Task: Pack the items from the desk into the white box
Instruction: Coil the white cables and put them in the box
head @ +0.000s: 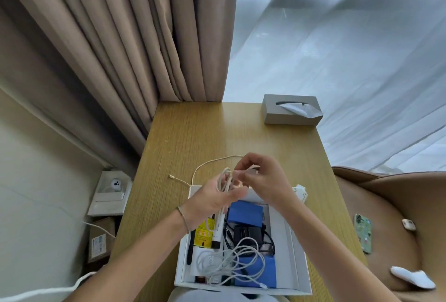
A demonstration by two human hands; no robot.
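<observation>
A white box (295,253) lies open at the near edge of the wooden desk (193,132). Inside it are two blue packs (245,212), a black adapter (248,234), a coiled white cable (226,263), a yellow packet (205,231) and a white pen-like tube (217,231). Above the box's far end, my left hand (214,199) holds several loops of a cream cable (226,178). My right hand (260,176) pinches the same cable near the loops. The cable's free end (171,176) trails left across the desk.
A grey tissue box (289,109) stands at the desk's far right corner. A small white object (300,192) lies right of the box. Curtains hang behind. A brown chair (386,217) on the right holds a phone (363,233). Cartons sit on the floor at left.
</observation>
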